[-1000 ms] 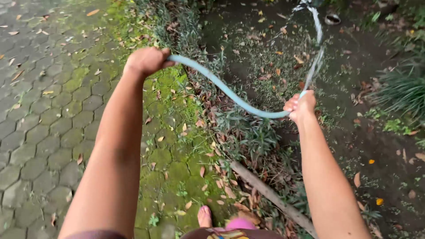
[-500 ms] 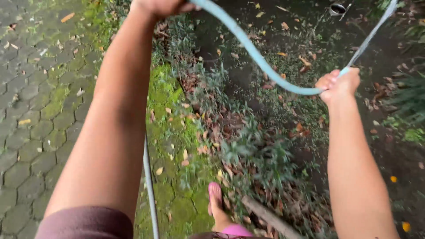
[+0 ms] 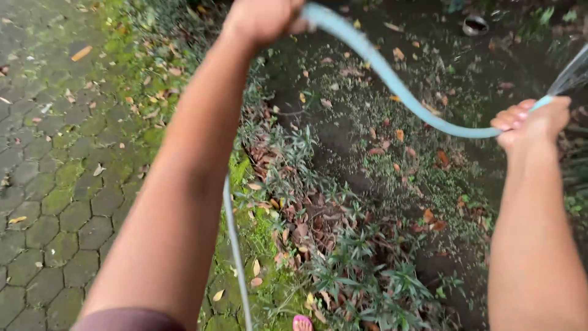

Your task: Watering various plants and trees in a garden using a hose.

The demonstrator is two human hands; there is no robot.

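Hose (image 3: 392, 79) (light blue) sags between both gripping hands (image 3: 392, 70).

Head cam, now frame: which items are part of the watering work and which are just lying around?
In use:
- light blue hose
- left hand, gripping the hose further back
- right hand, gripping the hose end
- water spray

Lying about:
- dry fallen leaves
- small round pot on the soil
- mossy paving

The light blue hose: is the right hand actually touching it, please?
Touching. The head view shows the right hand closed around the light blue hose near its spraying end.
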